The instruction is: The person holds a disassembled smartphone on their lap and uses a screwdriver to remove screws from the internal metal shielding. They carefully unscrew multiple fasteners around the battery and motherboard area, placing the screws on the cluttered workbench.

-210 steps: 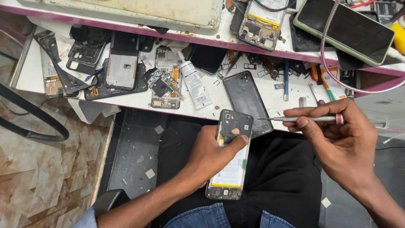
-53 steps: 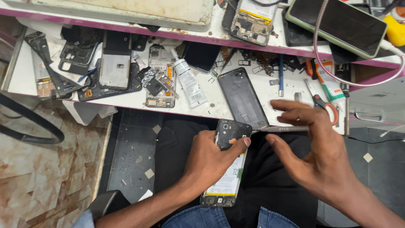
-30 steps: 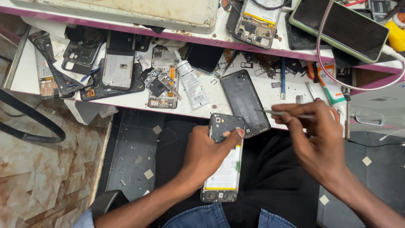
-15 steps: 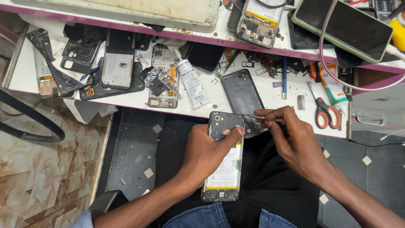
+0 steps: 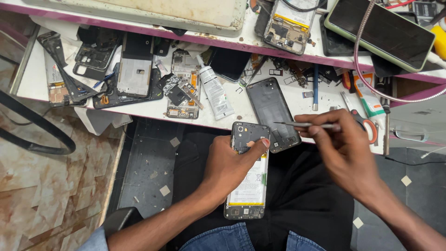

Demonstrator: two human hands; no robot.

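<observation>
Opened phone (image 5: 248, 186) lengthwise (camera end benchward)

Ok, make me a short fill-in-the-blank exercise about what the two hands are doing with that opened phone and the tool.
1. The left hand grips an opened phone whose back cover is ____.
2. The right hand holds thin metal ____ above the phone's top end.
3. The phone's pale battery faces ____, toward the camera.
4. The scissors on the white bench have ____ handles.

Missing words: off; tweezers; up; orange
</observation>
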